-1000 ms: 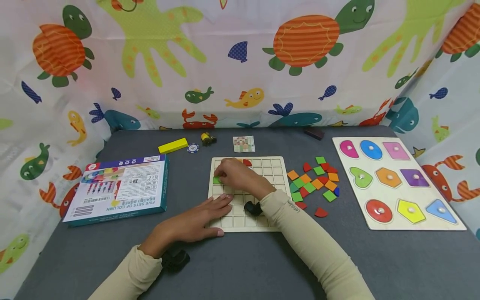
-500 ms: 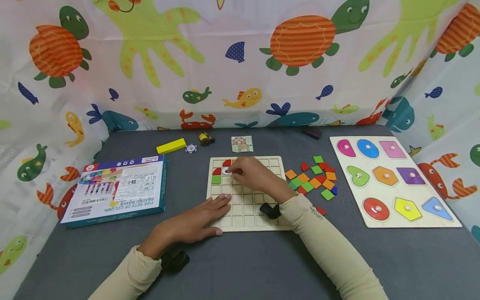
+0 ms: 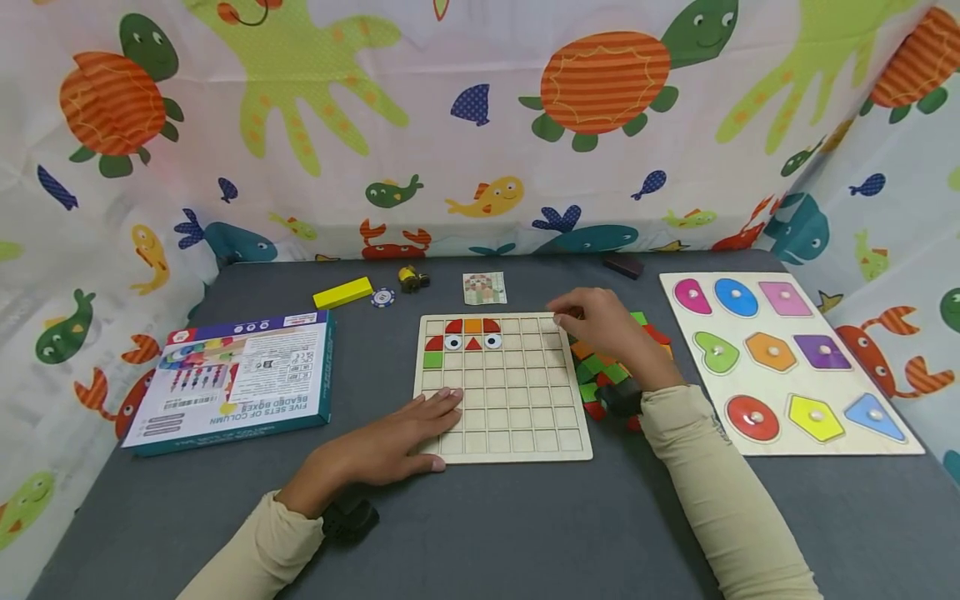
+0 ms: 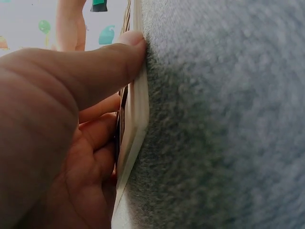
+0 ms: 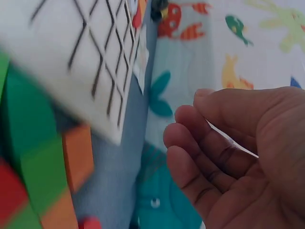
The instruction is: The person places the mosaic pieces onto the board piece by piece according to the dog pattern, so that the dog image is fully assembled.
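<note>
Since the earlier frames the right hand (image 3: pixel 600 329) has left the upper left corner of the grid board (image 3: pixel 501 387) and swung out past the board's right edge, uncovering a small figure there: red curved pieces, an orange square, two eye pieces (image 3: pixel 453 342) and a red triangle, with a green square (image 3: pixel 432 360) just below on the left. That hand now hovers over the pile of loose tiles (image 3: pixel 600 367), which lies on the grey table (image 3: pixel 487 525) between the grid board and the shape puzzle (image 3: pixel 787 362). Its fingers are loosely curled; the wrist view shows an empty palm (image 5: pixel 243 157), so it holds nothing.

The left hand (image 3: pixel 390 446) has not shifted: it lies flat on the board's lower left corner, fingers straight, thumb (image 4: pixel 100 71) pressed against the board's edge (image 4: pixel 136 124).

The tiles sit directly under and just toward the person from the right hand, well apart from the left hand, so the right hand is far the nearer. The pile runs roughly front to back along the board's right side.

Further off: a box (image 3: pixel 232 375) at the left, a yellow block (image 3: pixel 343 292), a chip (image 3: pixel 382 297) and a pattern card (image 3: pixel 484 288)
</note>
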{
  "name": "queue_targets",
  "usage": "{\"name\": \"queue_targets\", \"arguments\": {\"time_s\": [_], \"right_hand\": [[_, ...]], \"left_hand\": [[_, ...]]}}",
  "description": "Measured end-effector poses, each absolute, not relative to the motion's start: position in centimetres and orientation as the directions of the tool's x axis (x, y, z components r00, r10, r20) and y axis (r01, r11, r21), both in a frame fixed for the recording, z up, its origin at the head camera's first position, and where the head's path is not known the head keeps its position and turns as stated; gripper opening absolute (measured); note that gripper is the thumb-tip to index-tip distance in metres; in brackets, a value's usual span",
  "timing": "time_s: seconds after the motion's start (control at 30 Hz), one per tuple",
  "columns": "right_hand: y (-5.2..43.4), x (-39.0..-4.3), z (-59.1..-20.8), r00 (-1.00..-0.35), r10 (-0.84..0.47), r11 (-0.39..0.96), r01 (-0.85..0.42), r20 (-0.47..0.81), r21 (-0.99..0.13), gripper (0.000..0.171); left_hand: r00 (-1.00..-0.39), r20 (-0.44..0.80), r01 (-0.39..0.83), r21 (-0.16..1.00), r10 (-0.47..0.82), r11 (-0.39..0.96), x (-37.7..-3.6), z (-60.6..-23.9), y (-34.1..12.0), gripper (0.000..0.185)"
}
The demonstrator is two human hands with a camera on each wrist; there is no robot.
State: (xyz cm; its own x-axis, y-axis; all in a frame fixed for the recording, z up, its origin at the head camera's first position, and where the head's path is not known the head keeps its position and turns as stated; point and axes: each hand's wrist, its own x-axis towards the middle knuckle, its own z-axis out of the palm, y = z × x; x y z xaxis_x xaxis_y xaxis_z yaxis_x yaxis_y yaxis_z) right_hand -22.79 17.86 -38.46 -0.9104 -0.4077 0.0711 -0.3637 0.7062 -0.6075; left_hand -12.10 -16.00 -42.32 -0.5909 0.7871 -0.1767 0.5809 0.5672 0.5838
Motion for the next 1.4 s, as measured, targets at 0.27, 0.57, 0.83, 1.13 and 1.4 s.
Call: {"name": "queue_targets", "arguments": {"time_s": [0.27, 0.57, 0.83, 1.13, 1.4], "right_hand": [[21.9, -22.6, -38.7, -0.949, -0.315, 0.785, -0.265, 0.007, -0.561, 0.029], [23.8, -22.6, -40.4, -0.979, -0.177, 0.839, -0.096, -0.103, -0.536, 0.031], [22.9, -23.2, -41.1, -0.978, -0.173, 0.879, -0.099, -0.118, -0.466, 0.031], [22.3, -23.1, -41.3, -0.967, -0.232, 0.844, -0.147, -0.103, -0.516, 0.026], [22.1, -23.4, -41.2, -0.965, -0.244, 0.824, -0.154, -0.095, -0.546, 0.013]], "left_hand": [[-0.579, -0.179, 0.587, 0.586, 0.795, 0.559, -12.2, -42.4, -16.1, 0.070], [-0.578, -0.177, 0.587, 0.588, 0.797, 0.556, -12.1, -42.5, -16.4, 0.070], [-0.581, -0.169, 0.588, 0.590, 0.796, 0.554, -12.2, -42.7, -16.4, 0.070], [-0.582, -0.164, 0.583, 0.598, 0.796, 0.550, -12.1, -42.6, -16.1, 0.071], [-0.589, -0.170, 0.582, 0.589, 0.790, 0.560, -12.1, -42.5, -16.1, 0.070]]}}
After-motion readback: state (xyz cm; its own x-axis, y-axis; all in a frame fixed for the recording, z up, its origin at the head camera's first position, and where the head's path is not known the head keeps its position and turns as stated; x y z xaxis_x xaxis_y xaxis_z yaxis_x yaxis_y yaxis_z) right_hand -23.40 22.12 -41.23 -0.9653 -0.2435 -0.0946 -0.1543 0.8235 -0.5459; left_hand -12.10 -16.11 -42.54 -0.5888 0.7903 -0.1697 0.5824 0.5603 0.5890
